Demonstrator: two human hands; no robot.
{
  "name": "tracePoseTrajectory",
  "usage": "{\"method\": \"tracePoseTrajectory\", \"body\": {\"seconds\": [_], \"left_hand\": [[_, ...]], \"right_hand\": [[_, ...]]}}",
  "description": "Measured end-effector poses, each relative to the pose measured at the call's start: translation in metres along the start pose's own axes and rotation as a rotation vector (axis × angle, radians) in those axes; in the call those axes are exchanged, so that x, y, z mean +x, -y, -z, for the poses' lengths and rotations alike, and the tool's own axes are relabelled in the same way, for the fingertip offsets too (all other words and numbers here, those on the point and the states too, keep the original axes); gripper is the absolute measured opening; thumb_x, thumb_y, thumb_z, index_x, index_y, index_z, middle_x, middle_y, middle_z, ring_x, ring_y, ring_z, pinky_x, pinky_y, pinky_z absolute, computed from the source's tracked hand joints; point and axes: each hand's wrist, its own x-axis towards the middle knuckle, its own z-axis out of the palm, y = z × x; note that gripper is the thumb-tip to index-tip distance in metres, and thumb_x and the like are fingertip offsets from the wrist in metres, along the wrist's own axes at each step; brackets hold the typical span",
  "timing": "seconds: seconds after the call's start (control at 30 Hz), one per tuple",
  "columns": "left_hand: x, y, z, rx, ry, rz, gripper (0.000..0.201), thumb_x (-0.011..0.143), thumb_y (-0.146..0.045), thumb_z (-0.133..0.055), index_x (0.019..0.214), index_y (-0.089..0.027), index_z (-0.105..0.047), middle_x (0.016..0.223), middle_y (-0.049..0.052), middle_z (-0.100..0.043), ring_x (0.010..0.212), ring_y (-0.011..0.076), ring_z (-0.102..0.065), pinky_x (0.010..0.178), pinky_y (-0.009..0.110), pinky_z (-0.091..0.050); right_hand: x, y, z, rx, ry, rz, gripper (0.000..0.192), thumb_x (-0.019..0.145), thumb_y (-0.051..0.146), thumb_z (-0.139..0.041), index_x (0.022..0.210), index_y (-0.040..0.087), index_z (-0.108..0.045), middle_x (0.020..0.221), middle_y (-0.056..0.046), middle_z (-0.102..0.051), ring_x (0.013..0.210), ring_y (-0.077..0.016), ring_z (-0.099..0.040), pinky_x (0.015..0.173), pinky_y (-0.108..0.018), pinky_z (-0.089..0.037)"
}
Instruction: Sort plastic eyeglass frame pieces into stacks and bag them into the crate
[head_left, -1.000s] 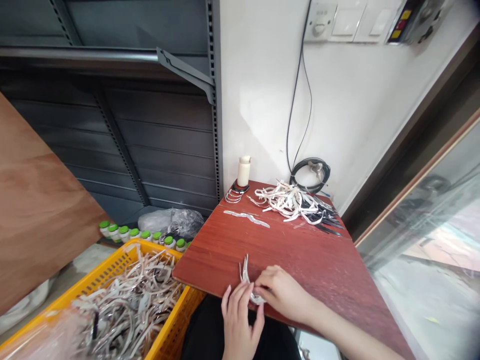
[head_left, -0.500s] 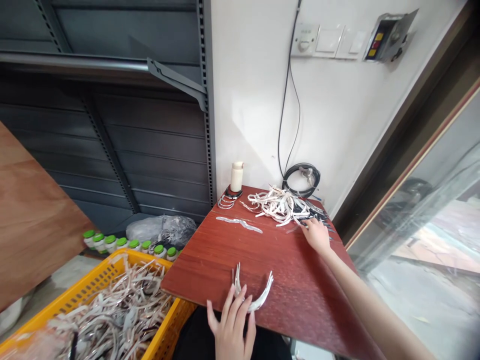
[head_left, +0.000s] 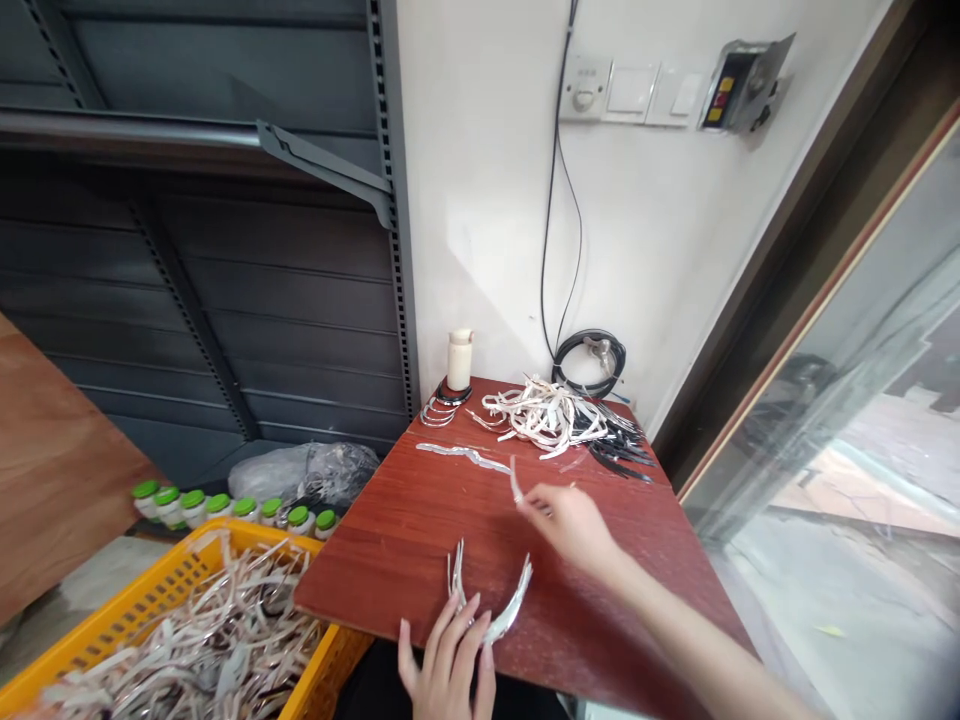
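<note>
- My left hand [head_left: 448,655] lies flat, fingers spread and pressing the curved band [head_left: 491,605] at the table's [head_left: 420,530] near edge.
- My right hand [head_left: 571,520] pinches 1 pale strip [head_left: 515,483], just beyond that band.
- Past it lies the strip pile [head_left: 551,418].

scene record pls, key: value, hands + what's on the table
left hand: fingertips on curved strips at near table edge
right hand: pinches one pale strip above table
far pile: pale and black strips
bottle: upright by wall
crate: yellow, left of table, full of strips
</note>
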Motion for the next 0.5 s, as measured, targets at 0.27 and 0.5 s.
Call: {"method": "tracePoseTrajectory", "body": {"seconds": [0.27,0.5], "left_hand": [[-0.013,-0.001,-0.011,-0.055,-0.091,0.153,0.025,0.087,-0.024,-0.056,0.111,-0.019,-0.060,0.101,0.009,-0.075,0.098,0.0210,-0.071,0.121,0.049,-0.019],[-0.008,-0.005,-0.011,0.033,-0.048,0.132,0.027,0.086,-0.022,-0.053,0.110,-0.022,-0.066,0.104,0.009,-0.074,0.098,0.0207,-0.069,0.121,0.049,-0.015]], "right_hand": [[-0.043,0.071,-0.053,-0.049,0.256,0.303,0.019,0.091,0.016,-0.053,0.085,0.020,-0.070,0.085,-0.003,-0.072,0.076,-0.0158,-0.065,0.073,-0.025,-0.043],[-0.013,0.023,-0.025,-0.041,0.014,0.327,0.013,0.093,0.023,-0.056,0.087,0.024,-0.067,0.087,0.001,-0.069,0.087,-0.0143,-0.061,0.083,-0.025,-0.039]]}}
